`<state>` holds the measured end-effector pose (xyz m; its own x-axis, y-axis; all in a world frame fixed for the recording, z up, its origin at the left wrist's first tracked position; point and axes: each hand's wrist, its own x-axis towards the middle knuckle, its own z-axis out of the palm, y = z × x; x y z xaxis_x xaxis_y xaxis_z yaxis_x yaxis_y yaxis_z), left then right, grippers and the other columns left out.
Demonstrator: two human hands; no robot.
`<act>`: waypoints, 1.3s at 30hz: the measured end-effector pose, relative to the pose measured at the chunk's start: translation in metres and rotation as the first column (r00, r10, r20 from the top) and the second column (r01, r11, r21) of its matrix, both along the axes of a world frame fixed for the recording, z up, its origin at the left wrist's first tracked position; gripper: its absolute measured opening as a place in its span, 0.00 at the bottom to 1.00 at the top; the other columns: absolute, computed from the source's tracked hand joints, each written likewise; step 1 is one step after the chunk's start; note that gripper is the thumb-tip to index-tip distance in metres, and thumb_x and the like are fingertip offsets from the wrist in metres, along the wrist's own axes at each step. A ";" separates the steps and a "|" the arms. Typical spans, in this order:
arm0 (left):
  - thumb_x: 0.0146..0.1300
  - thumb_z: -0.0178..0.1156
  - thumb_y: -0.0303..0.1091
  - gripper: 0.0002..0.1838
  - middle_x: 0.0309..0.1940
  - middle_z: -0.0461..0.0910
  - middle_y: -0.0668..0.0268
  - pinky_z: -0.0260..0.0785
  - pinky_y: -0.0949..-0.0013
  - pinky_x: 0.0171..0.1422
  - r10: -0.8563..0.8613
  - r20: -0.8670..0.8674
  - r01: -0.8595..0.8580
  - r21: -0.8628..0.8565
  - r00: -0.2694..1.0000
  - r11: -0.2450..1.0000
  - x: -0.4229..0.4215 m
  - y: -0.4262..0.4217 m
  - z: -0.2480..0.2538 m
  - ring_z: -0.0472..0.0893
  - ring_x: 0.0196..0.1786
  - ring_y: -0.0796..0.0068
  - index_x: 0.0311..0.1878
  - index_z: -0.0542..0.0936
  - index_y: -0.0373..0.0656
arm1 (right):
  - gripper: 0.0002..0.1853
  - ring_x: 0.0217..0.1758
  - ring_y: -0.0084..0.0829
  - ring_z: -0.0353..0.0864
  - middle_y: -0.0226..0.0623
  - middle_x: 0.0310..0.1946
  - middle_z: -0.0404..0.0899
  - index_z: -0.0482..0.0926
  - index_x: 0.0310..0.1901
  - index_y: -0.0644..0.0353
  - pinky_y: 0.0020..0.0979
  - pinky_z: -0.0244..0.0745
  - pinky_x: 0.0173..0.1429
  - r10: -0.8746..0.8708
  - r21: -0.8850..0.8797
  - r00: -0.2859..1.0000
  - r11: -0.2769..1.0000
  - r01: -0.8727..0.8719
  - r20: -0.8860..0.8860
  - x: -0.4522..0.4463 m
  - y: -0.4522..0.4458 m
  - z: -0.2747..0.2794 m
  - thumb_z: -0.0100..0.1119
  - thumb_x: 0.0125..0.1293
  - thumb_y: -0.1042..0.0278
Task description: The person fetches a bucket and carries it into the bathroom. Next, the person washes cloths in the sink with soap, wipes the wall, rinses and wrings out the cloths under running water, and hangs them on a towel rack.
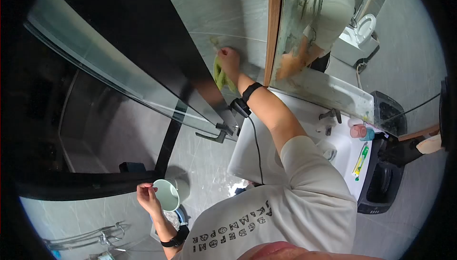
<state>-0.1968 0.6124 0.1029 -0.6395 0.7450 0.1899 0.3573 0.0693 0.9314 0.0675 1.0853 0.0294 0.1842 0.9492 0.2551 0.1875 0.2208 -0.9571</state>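
Observation:
My right hand [229, 64] is closed on a green cloth [221, 76] against the grey tiled wall [223, 15], beside the dark door frame. Part of the cloth hangs below the fingers. At the lower left, my left hand [149, 198] is held out with its fingers loosely curled and slightly apart, and nothing shows in it. It is beside the rim of a pale green bucket [166, 195]; whether it touches the rim I cannot tell. Both wrists wear black bands.
Right of my right arm are a white sink [252, 153] with a faucet [328, 115], cups [358, 131] and a toothpaste tube [361, 161]. A mirror [304, 17] stands above it. A black device [240, 107] with a cord hangs near my right wrist. Glass door handle [209, 137] juts out.

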 end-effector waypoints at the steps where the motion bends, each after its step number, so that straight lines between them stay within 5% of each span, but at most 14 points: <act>1: 0.59 0.49 0.18 0.04 0.30 0.73 0.66 0.69 0.78 0.34 0.006 -0.009 -0.006 -0.006 1.000 1.000 -0.002 0.002 -0.003 0.74 0.28 0.81 0.32 0.71 0.38 | 0.13 0.30 0.40 0.80 0.44 0.26 0.79 0.79 0.32 0.63 0.35 0.71 0.36 -0.037 0.045 0.999 0.998 0.037 -0.008 -0.006 0.003 -0.007 0.56 0.56 0.60; 6: 0.59 0.48 0.18 0.04 0.29 0.73 0.67 0.70 0.79 0.34 -0.029 -0.013 0.029 0.005 0.999 1.000 -0.004 0.019 -0.009 0.73 0.28 0.82 0.32 0.71 0.38 | 0.11 0.26 0.36 0.79 0.41 0.23 0.79 0.79 0.30 0.61 0.33 0.71 0.32 -0.070 0.037 0.996 0.997 0.067 0.061 -0.006 0.004 -0.005 0.57 0.54 0.62; 12: 0.59 0.48 0.18 0.04 0.29 0.73 0.67 0.70 0.79 0.34 -0.055 -0.010 0.055 -0.011 0.998 0.998 -0.002 0.024 -0.012 0.73 0.29 0.82 0.32 0.71 0.38 | 0.11 0.31 0.43 0.80 0.46 0.26 0.79 0.79 0.30 0.63 0.35 0.72 0.36 -0.016 0.050 0.997 0.999 0.020 -0.075 -0.006 -0.003 0.011 0.57 0.52 0.63; 24: 0.59 0.48 0.18 0.04 0.30 0.73 0.67 0.69 0.79 0.34 -0.079 0.003 0.080 -0.031 0.997 0.996 0.007 0.033 -0.021 0.73 0.29 0.82 0.33 0.71 0.38 | 0.12 0.31 0.49 0.78 0.49 0.25 0.78 0.78 0.26 0.62 0.43 0.72 0.36 -0.143 -0.046 0.954 0.986 0.160 0.262 -0.011 0.004 0.002 0.55 0.52 0.61; 28: 0.59 0.50 0.20 0.04 0.29 0.73 0.68 0.68 0.79 0.34 -0.171 0.034 0.174 -0.133 0.985 0.976 0.015 0.035 -0.028 0.73 0.29 0.83 0.35 0.72 0.39 | 0.15 0.37 0.49 0.78 0.47 0.31 0.79 0.77 0.37 0.61 0.43 0.72 0.42 -0.219 0.099 0.890 0.976 0.196 0.401 -0.003 -0.017 -0.015 0.55 0.53 0.59; 30: 0.59 0.52 0.22 0.05 0.29 0.74 0.69 0.68 0.78 0.37 -0.351 0.154 0.380 -0.249 0.924 0.891 0.023 0.043 -0.032 0.72 0.30 0.83 0.38 0.74 0.39 | 0.16 0.40 0.49 0.77 0.47 0.34 0.79 0.75 0.41 0.60 0.43 0.71 0.43 -0.308 0.184 0.852 0.950 0.252 0.424 0.003 -0.038 -0.034 0.55 0.54 0.59; 32: 0.58 0.54 0.23 0.08 0.32 0.75 0.69 0.68 0.78 0.39 -0.510 0.247 0.567 -0.352 0.824 0.745 0.045 0.055 -0.039 0.73 0.32 0.83 0.42 0.74 0.39 | 0.17 0.42 0.47 0.77 0.45 0.34 0.79 0.72 0.46 0.58 0.41 0.71 0.44 -0.129 0.233 0.915 0.972 0.039 0.382 0.038 -0.080 -0.048 0.53 0.57 0.58; 34: 0.58 0.56 0.26 0.11 0.34 0.77 0.68 0.68 0.77 0.39 -0.675 0.230 0.695 -0.429 0.701 0.576 0.081 0.072 -0.042 0.75 0.34 0.81 0.45 0.75 0.40 | 0.12 0.40 0.44 0.78 0.43 0.32 0.79 0.74 0.41 0.58 0.39 0.72 0.43 0.165 -0.154 0.969 0.978 -0.137 0.183 0.076 -0.134 -0.068 0.53 0.59 0.60; 38: 0.59 0.57 0.30 0.11 0.35 0.78 0.68 0.69 0.75 0.40 -0.892 0.252 0.815 -0.548 0.375 0.187 0.169 0.109 -0.050 0.75 0.34 0.80 0.46 0.76 0.42 | 0.08 0.37 0.38 0.78 0.42 0.31 0.79 0.77 0.36 0.61 0.35 0.72 0.44 0.391 -0.445 0.894 0.856 -0.265 0.219 0.191 -0.249 -0.110 0.53 0.59 0.67; 39: 0.60 0.56 0.31 0.11 0.36 0.77 0.68 0.69 0.76 0.41 -0.914 0.310 0.865 -0.496 0.261 0.078 0.188 0.115 -0.068 0.75 0.35 0.81 0.47 0.75 0.42 | 0.09 0.40 0.39 0.78 0.43 0.34 0.79 0.78 0.37 0.61 0.37 0.72 0.46 0.357 -0.549 0.863 0.828 -0.116 0.357 0.221 -0.268 -0.119 0.53 0.59 0.66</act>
<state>-0.0091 0.7273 0.0354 0.5591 0.7186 -0.4136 0.5531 0.0484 0.8317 0.2886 0.8170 -0.0899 -0.0762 0.9619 -0.2624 0.6069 -0.1641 -0.7776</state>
